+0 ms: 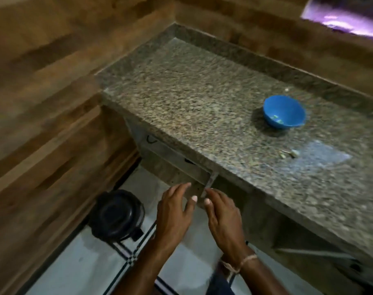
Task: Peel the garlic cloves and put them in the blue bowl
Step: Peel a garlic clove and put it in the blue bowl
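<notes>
Both hands reach forward below the granite table's (202,99) front edge, left hand (175,213) and right hand (221,218) side by side, fingers spread and holding nothing. On the table, well apart, the blue bowl (284,112) holds a few small pale pieces, too blurred to identify.

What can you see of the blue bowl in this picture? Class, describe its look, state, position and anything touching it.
The blue bowl is small, round and plain, seemingly plastic, with a smooth rim. It stands upright on the speckled granite counter, toward the right, casting a shadow to its left. Inside, at the bottom, lie a few small pale pieces, too blurred to identify. Neither hand touches it; both are held low, in front of the counter's edge.
</notes>
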The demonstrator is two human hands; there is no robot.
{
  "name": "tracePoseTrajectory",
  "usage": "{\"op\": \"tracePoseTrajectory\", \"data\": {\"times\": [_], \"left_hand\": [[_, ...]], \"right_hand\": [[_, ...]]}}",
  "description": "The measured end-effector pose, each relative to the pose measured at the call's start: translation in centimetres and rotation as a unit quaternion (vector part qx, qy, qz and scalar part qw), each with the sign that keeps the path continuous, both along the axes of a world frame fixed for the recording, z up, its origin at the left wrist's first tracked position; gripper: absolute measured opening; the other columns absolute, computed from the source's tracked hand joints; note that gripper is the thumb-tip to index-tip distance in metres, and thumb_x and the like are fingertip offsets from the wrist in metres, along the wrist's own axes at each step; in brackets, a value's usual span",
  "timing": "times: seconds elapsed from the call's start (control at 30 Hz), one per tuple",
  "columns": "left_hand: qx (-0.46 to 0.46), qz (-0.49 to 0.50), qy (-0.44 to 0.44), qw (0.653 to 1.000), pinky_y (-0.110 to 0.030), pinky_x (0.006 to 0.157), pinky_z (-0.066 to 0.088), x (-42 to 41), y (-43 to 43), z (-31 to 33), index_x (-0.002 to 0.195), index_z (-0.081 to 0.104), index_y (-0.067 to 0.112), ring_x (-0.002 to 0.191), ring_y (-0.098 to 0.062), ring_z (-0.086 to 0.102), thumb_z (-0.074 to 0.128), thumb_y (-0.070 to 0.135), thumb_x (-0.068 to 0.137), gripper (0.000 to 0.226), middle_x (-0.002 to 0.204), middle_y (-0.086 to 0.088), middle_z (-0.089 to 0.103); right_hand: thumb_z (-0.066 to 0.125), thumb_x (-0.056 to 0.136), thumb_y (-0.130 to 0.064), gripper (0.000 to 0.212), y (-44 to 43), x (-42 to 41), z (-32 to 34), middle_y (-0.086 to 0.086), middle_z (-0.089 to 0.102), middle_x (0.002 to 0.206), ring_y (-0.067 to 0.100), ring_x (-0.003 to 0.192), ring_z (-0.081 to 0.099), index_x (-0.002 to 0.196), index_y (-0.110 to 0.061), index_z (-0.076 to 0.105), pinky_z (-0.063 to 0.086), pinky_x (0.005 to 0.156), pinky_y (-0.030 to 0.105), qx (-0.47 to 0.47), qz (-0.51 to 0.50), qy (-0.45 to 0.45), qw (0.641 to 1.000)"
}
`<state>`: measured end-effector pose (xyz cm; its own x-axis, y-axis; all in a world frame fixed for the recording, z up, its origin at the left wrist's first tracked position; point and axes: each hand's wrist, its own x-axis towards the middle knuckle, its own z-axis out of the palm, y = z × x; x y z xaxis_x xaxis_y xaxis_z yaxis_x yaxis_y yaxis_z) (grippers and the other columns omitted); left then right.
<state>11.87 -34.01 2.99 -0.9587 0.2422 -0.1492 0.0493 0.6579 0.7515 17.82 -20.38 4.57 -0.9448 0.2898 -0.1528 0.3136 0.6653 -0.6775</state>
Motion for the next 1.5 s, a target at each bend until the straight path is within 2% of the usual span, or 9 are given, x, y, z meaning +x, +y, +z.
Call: {"op": "tracePoseTrajectory", "data": {"times": [0.13,0.2,0.3,0.4,0.7,0.83,1.0,1.2,1.5], "left_hand": [[0.018,-0.049,0.013,0.999,-0.039,0.106,0.049,0.7,10.7,1.1,0.137,0.063,0.027,0.129,-0.017,0.056,0.064,0.035,0.1,0.038,0.141,0.004,0.061],[0.019,-0.077,0.022,0.997,-0.031,0.105,0.046,0.8,15.6,1.3,0.136,0.063,0.026,0.128,-0.016,0.056,0.065,0.032,0.1,0.037,0.139,0.004,0.061],[0.006,-0.11,0.025,0.994,-0.024,0.101,0.04,0.5,21.2,1.4,0.136,0.063,0.026,0.129,-0.015,0.054,0.065,0.032,0.1,0.037,0.137,0.004,0.061],[0.0,-0.131,0.02,0.991,-0.036,0.102,0.049,-0.1,25.3,1.0,0.136,0.063,0.026,0.125,-0.018,0.057,0.066,0.035,0.099,0.038,0.135,0.002,0.062],[-0.04,-0.165,0.029,0.985,-0.033,0.083,0.055,-7.9,33.3,-2.3,0.129,0.068,0.02,0.103,-0.017,0.064,0.073,0.022,0.095,0.034,0.125,0.0,0.066],[-0.06,-0.209,0.041,0.975,-0.037,0.082,0.054,-10.0,35.7,-3.7,0.121,0.069,0.019,0.104,-0.021,0.063,0.077,0.024,0.091,0.032,0.116,0.0,0.065],[-0.075,-0.212,0.086,0.971,-0.034,0.063,0.044,-10.1,36.3,-5.2,0.093,0.063,0.028,0.092,-0.019,0.056,0.078,0.025,0.09,0.016,0.095,0.008,0.056],[-0.064,-0.211,0.089,0.971,-0.035,0.06,0.044,-10.5,36.4,-4.9,0.095,0.06,0.03,0.09,-0.017,0.056,0.071,0.025,0.095,0.012,0.095,0.013,0.054],[-0.036,-0.069,0.178,0.981,-0.03,0.064,0.037,-17.0,41.4,1.3,0.098,0.068,0.025,0.089,-0.01,0.055,0.073,0.029,0.095,0.007,0.101,0.01,0.063]], "right_hand": [[0.032,0.105,-0.054,0.049,11.2,3.0,-1.3,-0.008,0.057,0.144,0.013,0.131,0.051,0.142,-0.034,0.057,0.043,0.107,0.039,0.074,-0.061,0.006,0.995],[0.034,0.105,-0.051,0.046,15.5,3.5,-1.4,-0.008,0.059,0.14,0.014,0.127,0.054,0.139,-0.033,0.059,0.046,0.103,0.042,0.083,-0.081,0.014,0.993],[0.035,0.105,-0.049,0.047,21.1,3.6,-1.8,-0.006,0.06,0.139,0.018,0.125,0.057,0.139,-0.029,0.06,0.049,0.099,0.043,0.103,-0.109,0.017,0.988],[0.04,0.107,-0.046,0.043,25.2,3.5,-2.1,-0.004,0.061,0.138,0.021,0.122,0.058,0.14,-0.027,0.059,0.049,0.095,0.042,0.112,-0.13,0.016,0.985],[0.059,0.104,-0.035,0.053,33.5,-1.3,-3.3,0.003,0.051,0.147,0.023,0.129,0.051,0.153,-0.023,0.043,0.047,0.106,0.043,0.114,-0.156,-0.053,0.98],[0.07,0.096,-0.036,0.073,36.1,-4.9,-3.3,0.008,0.032,0.165,0.028,0.148,0.033,0.158,-0.026,0.033,0.036,0.118,0.052,0.138,-0.157,-0.115,0.971],[0.08,0.088,-0.038,0.085,37.6,-7.4,-4.6,0.004,0.019,0.17,0.03,0.155,0.017,0.157,-0.032,0.03,0.025,0.12,0.061,0.157,-0.157,-0.16,0.962],[0.081,0.086,-0.038,0.087,37.9,-7.6,-5.4,0.004,0.019,0.171,0.031,0.155,0.017,0.157,-0.032,0.031,0.026,0.119,0.063,0.171,-0.164,-0.161,0.958],[0.076,0.091,-0.038,0.087,38.1,-8.0,-5.1,0.005,0.011,0.171,0.033,0.156,0.01,0.16,-0.032,0.023,0.021,0.119,0.067,0.141,-0.156,-0.181,0.961]]}}
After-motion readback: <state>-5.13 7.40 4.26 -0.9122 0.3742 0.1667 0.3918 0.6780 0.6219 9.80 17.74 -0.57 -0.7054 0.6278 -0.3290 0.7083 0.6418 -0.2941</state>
